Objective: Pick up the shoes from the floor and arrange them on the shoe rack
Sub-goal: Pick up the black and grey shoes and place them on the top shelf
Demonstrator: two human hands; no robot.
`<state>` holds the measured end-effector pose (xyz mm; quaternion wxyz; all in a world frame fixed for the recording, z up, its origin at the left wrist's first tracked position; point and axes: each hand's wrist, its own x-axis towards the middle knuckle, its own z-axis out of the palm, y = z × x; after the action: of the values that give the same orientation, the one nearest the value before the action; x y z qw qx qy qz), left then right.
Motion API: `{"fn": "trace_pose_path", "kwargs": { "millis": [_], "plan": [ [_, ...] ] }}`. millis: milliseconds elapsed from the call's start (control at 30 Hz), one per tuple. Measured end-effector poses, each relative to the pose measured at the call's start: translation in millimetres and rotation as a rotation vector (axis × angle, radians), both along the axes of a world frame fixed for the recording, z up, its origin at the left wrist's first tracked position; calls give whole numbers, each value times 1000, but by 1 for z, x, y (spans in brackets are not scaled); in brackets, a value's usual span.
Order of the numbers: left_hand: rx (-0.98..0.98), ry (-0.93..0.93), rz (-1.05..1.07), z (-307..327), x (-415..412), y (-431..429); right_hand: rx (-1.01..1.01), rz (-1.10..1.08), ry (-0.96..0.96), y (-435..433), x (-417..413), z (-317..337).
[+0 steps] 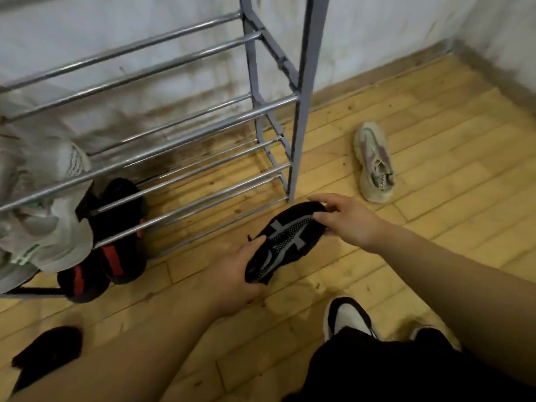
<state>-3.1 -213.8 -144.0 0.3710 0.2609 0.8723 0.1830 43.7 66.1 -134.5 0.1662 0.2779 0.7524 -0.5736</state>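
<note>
A black knit shoe with grey stripes is held just above the wooden floor in front of the shoe rack. My left hand grips its near end and my right hand pinches its far end. The rack is a grey frame with metal bars. A pair of black shoes with red stripes sits on its lowest tier at the left. White shoes with green marks rest on the tier above. A beige sneaker lies on the floor to the right of the rack.
A dark shoe lies on the floor at the lower left. My own foot in a black-and-white sneaker stands at the lower right. A stained white wall runs behind the rack and meets another wall at the far right corner.
</note>
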Motion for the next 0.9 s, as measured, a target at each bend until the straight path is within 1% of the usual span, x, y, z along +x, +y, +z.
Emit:
{"fn": "trace_pose_path", "kwargs": {
  "millis": [67, 167, 267, 367, 467, 533, 567, 633, 700, 767, 833, 900],
  "plan": [
    [1, 70, -158, 45, -11, 38, 6, -102, 73, 32, 36, 34],
    [-60, 212, -435, 118, -8, 107, 62, -224, 136, 78, 103, 75],
    [-140, 328, -673, 183, 21, 177, 86, -330, 161, 109, 172, 102],
    [-234, 465, -860, 223, 67, 237, 74, -438, 148, 126, 236, 101],
    [-269, 484, -942, 214, 117, 273, 100, -565, 97, 131, 290, 74],
    [-305, 440, -921, 190, 147, 283, 171, -641, -27, 128, 318, 44],
    [-322, 410, -901, 178, 159, 286, 209, -638, -113, 124, 331, 24],
    [-362, 409, -884, 163, 173, 289, 254, -531, -296, 117, 354, -21],
    [-411, 475, -915, 156, 173, 290, 275, -410, -445, 104, 375, -62],
    [-443, 455, -889, 148, 166, 288, 295, -360, -488, 91, 384, -83],
    [-469, 386, -826, 141, 158, 285, 352, -354, -483, 84, 386, -88],
    [-489, 370, -800, 137, 152, 284, 373, -346, -475, 86, 385, -88]
  ]
}}
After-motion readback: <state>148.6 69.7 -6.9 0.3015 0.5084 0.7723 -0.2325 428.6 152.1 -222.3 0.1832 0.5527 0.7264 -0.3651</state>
